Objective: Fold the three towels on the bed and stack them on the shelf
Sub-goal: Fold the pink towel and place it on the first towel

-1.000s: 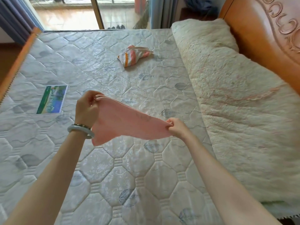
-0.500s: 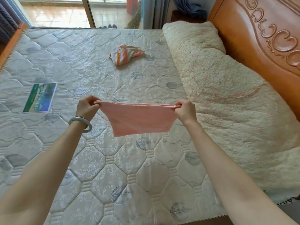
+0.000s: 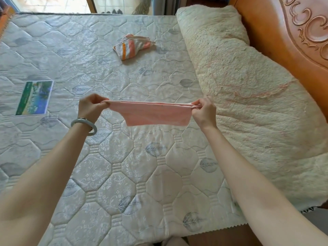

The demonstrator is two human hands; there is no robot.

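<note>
A small pink towel hangs stretched in the air above the quilted mattress, folded over so its top edge runs level. My left hand pinches its left top corner, and a pale bangle sits on that wrist. My right hand pinches the right top corner. Farther back on the mattress lies a crumpled striped towel, white with orange and pink bands. No shelf shows in this view.
A thick cream blanket is rolled along the right side against the carved wooden headboard. A green printed label lies flat on the mattress at left. Curtains and a glass door stand beyond the far edge.
My hands have drawn apart and levelled, pulling the pink towel taut. It hung slanted and slack a second ago; now its top edge is straight and less of it hangs down.
</note>
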